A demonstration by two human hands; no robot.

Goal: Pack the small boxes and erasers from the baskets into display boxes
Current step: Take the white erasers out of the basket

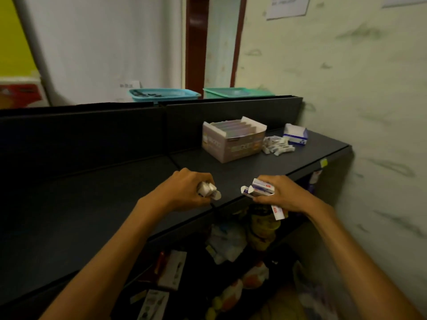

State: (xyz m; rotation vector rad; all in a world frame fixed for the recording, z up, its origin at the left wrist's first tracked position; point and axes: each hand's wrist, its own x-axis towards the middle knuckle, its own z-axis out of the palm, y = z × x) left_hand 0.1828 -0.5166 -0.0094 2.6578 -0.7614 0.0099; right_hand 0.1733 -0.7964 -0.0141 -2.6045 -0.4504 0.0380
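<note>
- Progress looks partial: the blue basket (163,94) and green basket (238,92) sit behind the shelf's back panel, and a display box (232,139) on the shelf (92,204) already holds a row of small boxes.
- Left hand (188,190) — fingers curled round a few white erasers (209,190).
- Right hand (280,195) grips several small boxes (261,188) — not yet packed.
- Loose erasers (278,145) lie beside a second, white-and-blue display box (295,134), still unpacked.

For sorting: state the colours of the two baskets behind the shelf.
Left basket blue, right basket green; head view.
</note>
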